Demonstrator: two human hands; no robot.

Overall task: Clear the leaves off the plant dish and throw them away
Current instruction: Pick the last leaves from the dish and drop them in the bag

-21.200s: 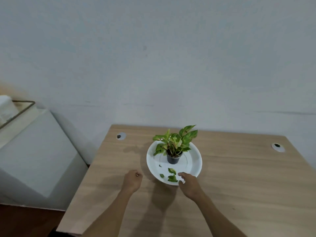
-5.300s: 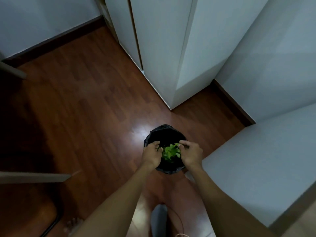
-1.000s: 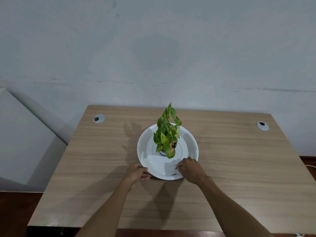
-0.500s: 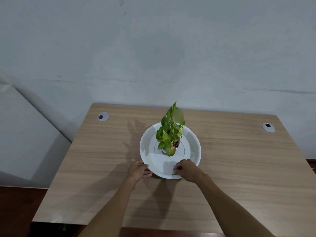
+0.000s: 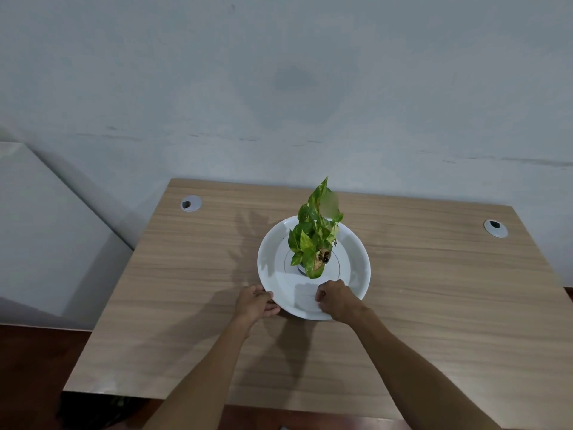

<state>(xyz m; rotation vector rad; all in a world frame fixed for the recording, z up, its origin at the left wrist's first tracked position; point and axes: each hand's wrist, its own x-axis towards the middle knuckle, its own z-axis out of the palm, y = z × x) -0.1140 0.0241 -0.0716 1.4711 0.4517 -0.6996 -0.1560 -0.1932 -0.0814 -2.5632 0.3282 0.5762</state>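
Note:
A round white plant dish [image 5: 353, 259] lies in the middle of a wooden desk [image 5: 434, 305]. A small potted plant [image 5: 313, 240] with green and yellow leaves stands at its centre. I see no loose leaves on the bare white of the dish. My left hand [image 5: 255, 302] grips the dish's near left rim. My right hand [image 5: 336, 299] rests on the near rim with its fingers curled over the edge, covering that part of the dish.
Two grey cable grommets sit in the desk, one at the far left [image 5: 190, 203] and one at the far right [image 5: 495, 228]. A grey wall rises behind the desk. A white cabinet [image 5: 46, 243] stands to the left, on dark wooden floor [image 5: 34, 383].
Both hands stay on the dish's near rim. The plant's top leaves have swung slightly right. Much earlier, loose leaves lay on the dish, then my hands held them over a black bin.

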